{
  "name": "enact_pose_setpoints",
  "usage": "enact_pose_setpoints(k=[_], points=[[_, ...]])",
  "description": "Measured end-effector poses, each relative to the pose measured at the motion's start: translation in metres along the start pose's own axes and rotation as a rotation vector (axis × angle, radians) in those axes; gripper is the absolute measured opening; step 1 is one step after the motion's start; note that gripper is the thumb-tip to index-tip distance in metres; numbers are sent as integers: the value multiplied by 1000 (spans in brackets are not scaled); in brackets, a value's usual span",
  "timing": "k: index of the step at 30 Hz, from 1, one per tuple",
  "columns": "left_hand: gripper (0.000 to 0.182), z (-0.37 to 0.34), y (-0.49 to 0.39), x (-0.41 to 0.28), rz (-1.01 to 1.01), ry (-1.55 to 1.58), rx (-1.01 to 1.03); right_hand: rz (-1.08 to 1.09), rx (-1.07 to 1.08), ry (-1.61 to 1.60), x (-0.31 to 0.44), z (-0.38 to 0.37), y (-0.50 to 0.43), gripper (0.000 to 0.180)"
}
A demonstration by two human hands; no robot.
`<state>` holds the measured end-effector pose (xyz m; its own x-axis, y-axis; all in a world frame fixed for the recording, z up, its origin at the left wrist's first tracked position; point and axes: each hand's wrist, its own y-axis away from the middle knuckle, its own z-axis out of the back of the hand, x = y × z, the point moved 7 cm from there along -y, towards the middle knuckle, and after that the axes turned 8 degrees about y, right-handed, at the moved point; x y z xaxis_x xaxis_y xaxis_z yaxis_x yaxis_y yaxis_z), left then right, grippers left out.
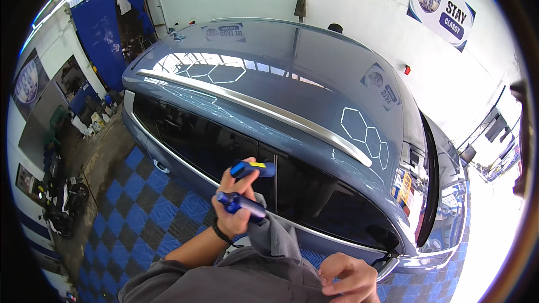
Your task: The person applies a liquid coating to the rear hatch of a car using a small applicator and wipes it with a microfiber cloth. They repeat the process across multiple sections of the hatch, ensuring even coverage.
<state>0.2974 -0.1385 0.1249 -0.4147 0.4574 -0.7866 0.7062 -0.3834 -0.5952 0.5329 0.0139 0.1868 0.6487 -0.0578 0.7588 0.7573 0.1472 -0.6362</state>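
My left hand (233, 208) holds several things at once, in front of the car's dark side windows. A small dark blue glass bottle (242, 206) lies tilted across its palm. Between its upper fingers is a blue applicator block (254, 168) with a yellow patch. A grey microfibre cloth (273, 233) hangs beside the bottle, against my shirt. My right hand (349, 277) is low on the right in front of the shirt, with its fingers curled; nothing shows in it. The blue-grey car (269, 92), with a silver roof rail (252, 103), stands before me.
Blue and black floor tiles (143, 219) lie beside the car. A motorcycle (67, 202) and several bottles (99, 122) stand at the left. A blue curtain (99, 38) hangs behind them. The car's side mirror (387, 267) is close to my right hand.
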Motion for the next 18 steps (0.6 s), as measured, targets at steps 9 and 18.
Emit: enact_pose_setpoints(k=[9,18], points=[[94,29,14,-37,-105,-228,-112,380,578,-87,65,-27,-68,16],[102,19,15,-60,-89,-225,-78,612,-112,-616,50,-10,-76,15]])
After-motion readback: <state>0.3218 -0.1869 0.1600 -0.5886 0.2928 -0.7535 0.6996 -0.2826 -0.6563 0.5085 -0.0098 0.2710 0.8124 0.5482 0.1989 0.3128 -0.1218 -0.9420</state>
